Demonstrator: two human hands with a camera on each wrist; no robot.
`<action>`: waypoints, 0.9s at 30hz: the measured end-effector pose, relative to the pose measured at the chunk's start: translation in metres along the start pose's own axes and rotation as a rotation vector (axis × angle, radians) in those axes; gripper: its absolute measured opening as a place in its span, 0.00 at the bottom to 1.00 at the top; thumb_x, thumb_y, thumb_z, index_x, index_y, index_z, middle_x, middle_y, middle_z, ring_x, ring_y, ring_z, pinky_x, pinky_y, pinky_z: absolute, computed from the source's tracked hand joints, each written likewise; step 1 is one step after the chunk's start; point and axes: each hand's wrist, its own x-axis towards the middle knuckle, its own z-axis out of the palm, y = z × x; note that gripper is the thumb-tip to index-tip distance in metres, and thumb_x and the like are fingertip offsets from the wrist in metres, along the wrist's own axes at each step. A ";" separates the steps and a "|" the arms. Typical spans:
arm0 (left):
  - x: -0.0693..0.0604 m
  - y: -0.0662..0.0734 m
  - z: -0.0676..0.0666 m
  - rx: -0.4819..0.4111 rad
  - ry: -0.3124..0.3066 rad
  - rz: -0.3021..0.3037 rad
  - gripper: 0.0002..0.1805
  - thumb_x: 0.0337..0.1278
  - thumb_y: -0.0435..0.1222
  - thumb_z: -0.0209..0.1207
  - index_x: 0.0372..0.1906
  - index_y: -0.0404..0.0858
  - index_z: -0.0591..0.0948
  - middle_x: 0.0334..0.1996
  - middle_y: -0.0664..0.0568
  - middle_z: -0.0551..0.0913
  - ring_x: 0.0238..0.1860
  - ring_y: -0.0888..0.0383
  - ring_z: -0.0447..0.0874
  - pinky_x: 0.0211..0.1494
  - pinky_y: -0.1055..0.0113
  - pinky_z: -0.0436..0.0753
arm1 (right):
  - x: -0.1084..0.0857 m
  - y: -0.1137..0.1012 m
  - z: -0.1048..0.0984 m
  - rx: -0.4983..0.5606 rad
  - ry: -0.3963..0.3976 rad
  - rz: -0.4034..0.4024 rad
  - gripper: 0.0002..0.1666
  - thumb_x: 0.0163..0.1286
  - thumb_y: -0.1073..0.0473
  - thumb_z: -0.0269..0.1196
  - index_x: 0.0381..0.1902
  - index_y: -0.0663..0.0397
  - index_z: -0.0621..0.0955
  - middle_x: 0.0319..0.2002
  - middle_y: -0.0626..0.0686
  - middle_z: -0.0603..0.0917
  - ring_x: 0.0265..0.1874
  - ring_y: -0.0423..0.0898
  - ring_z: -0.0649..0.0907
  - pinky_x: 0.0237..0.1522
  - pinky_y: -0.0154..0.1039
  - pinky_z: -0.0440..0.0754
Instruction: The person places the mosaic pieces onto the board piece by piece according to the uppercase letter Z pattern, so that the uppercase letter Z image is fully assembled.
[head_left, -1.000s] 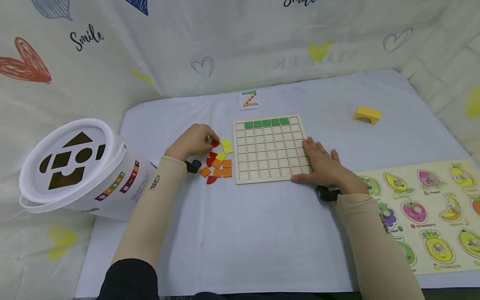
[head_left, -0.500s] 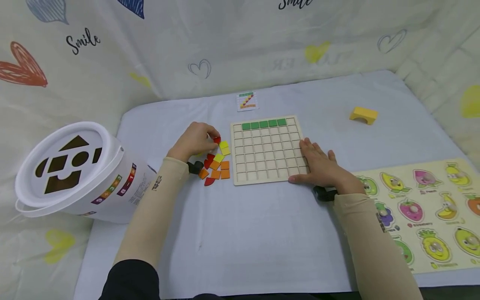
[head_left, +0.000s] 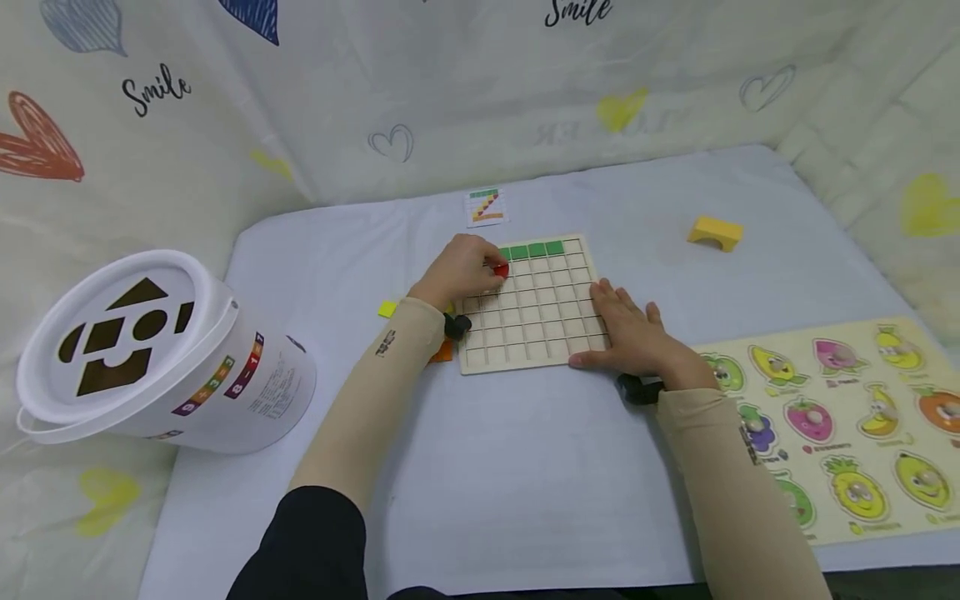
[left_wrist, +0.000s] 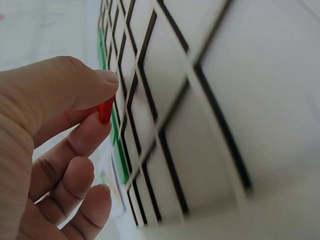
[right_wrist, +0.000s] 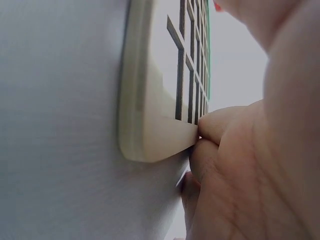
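Note:
A small red piece (head_left: 502, 270) is pinched between the thumb and forefinger of my left hand (head_left: 461, 271), just over the upper left of the wooden grid board (head_left: 517, 346). In the left wrist view that red piece (left_wrist: 105, 111) stands on edge, close to the grid lines. Several green squares (head_left: 536, 250) fill part of the board's top row, the leftmost end covered by my hand. My right hand (head_left: 633, 337) lies with extended fingers against the board's right side; its fingers (right_wrist: 215, 125) touch the board edge in the right wrist view.
Left of the board, my left forearm hides most of the loose pieces; a yellow piece (head_left: 387, 308) and an orange piece (head_left: 442, 352) show. A pattern card (head_left: 486, 208) lies behind. Around stand a white bucket (head_left: 247, 375), yellow arch block (head_left: 716, 232) and fruit puzzle board (head_left: 817, 454).
My left hand has picked a red piece from the loose pile and carried it rightward over the board's upper left. My right hand keeps its place at the board's right side.

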 end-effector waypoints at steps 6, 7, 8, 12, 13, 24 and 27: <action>0.021 0.020 0.013 0.016 -0.025 0.084 0.13 0.62 0.33 0.64 0.49 0.39 0.90 0.44 0.51 0.91 0.46 0.55 0.80 0.60 0.62 0.79 | 0.001 -0.005 0.001 0.001 -0.005 0.008 0.76 0.61 0.30 0.71 0.85 0.56 0.37 0.85 0.60 0.34 0.84 0.66 0.38 0.77 0.75 0.31; 0.024 0.023 0.014 0.023 -0.027 0.100 0.11 0.62 0.32 0.64 0.47 0.39 0.90 0.42 0.50 0.90 0.44 0.55 0.78 0.60 0.62 0.78 | 0.001 -0.006 0.001 0.001 -0.004 0.008 0.76 0.61 0.31 0.71 0.85 0.56 0.37 0.85 0.61 0.34 0.84 0.66 0.38 0.77 0.75 0.31; 0.027 0.026 0.016 0.034 -0.028 0.115 0.11 0.62 0.32 0.63 0.46 0.39 0.90 0.41 0.51 0.90 0.44 0.55 0.77 0.60 0.62 0.76 | 0.002 -0.006 0.002 0.000 -0.005 0.008 0.76 0.61 0.31 0.71 0.85 0.56 0.37 0.85 0.61 0.35 0.84 0.66 0.38 0.77 0.75 0.31; 0.038 0.037 0.023 0.079 -0.027 0.136 0.09 0.65 0.32 0.61 0.44 0.40 0.90 0.38 0.52 0.88 0.44 0.54 0.73 0.60 0.61 0.71 | 0.002 -0.006 0.003 0.001 -0.003 0.000 0.76 0.61 0.30 0.71 0.85 0.56 0.38 0.85 0.61 0.35 0.84 0.66 0.39 0.76 0.76 0.31; 0.041 0.039 0.025 0.089 -0.027 0.139 0.09 0.66 0.32 0.62 0.44 0.41 0.90 0.38 0.52 0.87 0.44 0.53 0.73 0.59 0.61 0.72 | 0.002 -0.006 0.003 0.001 -0.002 -0.003 0.76 0.61 0.30 0.71 0.85 0.56 0.38 0.85 0.61 0.35 0.84 0.66 0.39 0.76 0.76 0.31; 0.053 0.057 0.035 0.169 -0.052 0.087 0.14 0.72 0.40 0.61 0.57 0.45 0.87 0.51 0.51 0.86 0.54 0.53 0.76 0.62 0.60 0.78 | 0.002 -0.005 0.006 -0.006 0.007 -0.010 0.76 0.62 0.30 0.71 0.85 0.55 0.37 0.85 0.60 0.34 0.84 0.65 0.39 0.77 0.75 0.31; 0.052 0.062 0.033 0.190 -0.046 0.070 0.15 0.72 0.40 0.61 0.58 0.45 0.87 0.54 0.51 0.86 0.56 0.52 0.77 0.63 0.60 0.79 | 0.002 -0.004 0.005 -0.010 0.011 -0.013 0.76 0.62 0.30 0.71 0.85 0.55 0.37 0.85 0.60 0.34 0.84 0.66 0.39 0.77 0.75 0.31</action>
